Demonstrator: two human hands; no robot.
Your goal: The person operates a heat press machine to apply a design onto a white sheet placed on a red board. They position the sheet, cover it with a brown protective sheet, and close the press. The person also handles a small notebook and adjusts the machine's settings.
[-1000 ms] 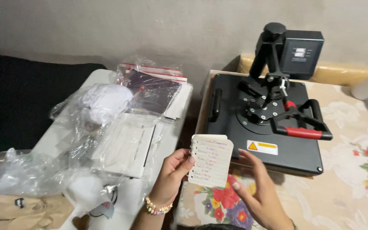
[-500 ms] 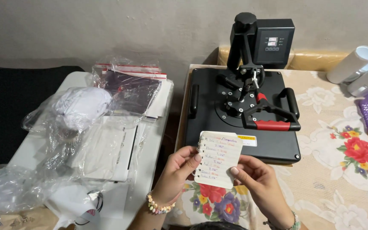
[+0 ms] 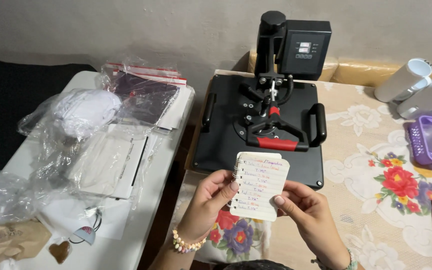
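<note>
both hands are holding a small spiral notepad above the front edge of the heat press.

the left hand is gripping the spiral notepad at its bound edge, thumb closed on the page; the right hand is pinching the lower right corner. compared with half a second ago, the notepad is sitting slightly higher and closer to the black heat press, and the view is shifting right, showing more of the floral worktop, the white mugs and the purple tray.
</note>
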